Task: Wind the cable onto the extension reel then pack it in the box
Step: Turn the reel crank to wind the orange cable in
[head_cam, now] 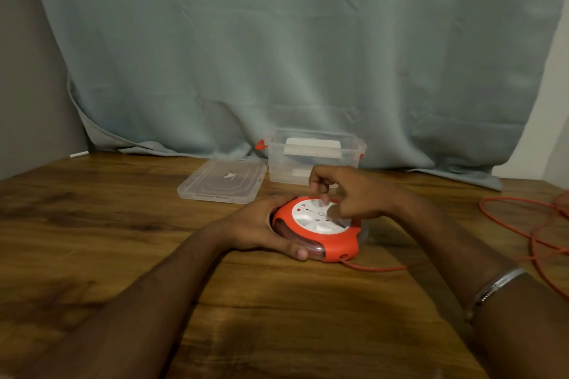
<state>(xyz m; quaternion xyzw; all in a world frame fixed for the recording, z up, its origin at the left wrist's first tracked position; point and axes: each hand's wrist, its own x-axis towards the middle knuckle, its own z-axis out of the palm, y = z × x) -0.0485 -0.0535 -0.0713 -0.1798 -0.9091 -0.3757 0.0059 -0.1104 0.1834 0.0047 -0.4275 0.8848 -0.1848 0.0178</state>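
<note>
1. While the left hand grips the orange extension reel by its rim on the desk, the right hand rests curled fingers on its white face.
2. Beyond the right hand stands the open clear box.
3. Orange cable loops right of that hand.
</note>
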